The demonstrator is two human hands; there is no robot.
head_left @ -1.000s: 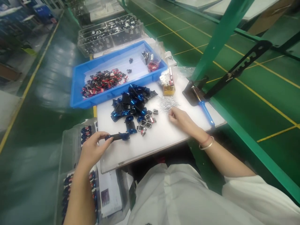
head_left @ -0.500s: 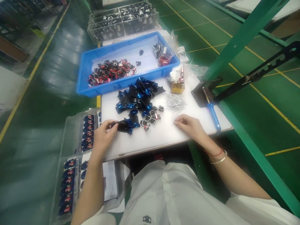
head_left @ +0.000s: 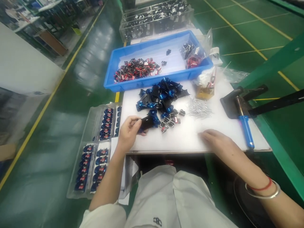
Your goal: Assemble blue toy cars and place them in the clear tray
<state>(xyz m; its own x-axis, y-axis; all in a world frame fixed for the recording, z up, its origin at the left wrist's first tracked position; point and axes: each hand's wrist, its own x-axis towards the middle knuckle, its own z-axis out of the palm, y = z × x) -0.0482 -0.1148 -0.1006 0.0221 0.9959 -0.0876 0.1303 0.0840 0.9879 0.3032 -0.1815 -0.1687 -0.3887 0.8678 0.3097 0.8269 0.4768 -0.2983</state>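
Note:
Pinched between the thumb and fingers of my left hand (head_left: 130, 131) is a black and blue part (head_left: 146, 123), over the left side of the white tabletop (head_left: 185, 139). My right hand (head_left: 213, 139) is at the table's front, its fingers pressed together; what they hold, if anything, is too small to make out. Beyond and between the hands lie a pile of black and blue parts (head_left: 159, 95) and several small metal-and-black pieces (head_left: 169, 122). Thin metal pins (head_left: 199, 108) are heaped beyond my right hand.
A blue tray (head_left: 142, 83) holds red and black pieces. Behind it stand clear bins (head_left: 154, 23). A blue-handled soldering iron (head_left: 246, 131) rests at right on a black stand. Trays of blue parts (head_left: 83, 171) sit at lower left. An amber container (head_left: 204, 91) stands near the pins.
The view has shifted, so the table appears further right. My left hand has turned the black and blue part slightly. My right hand is nearer the table's front edge.

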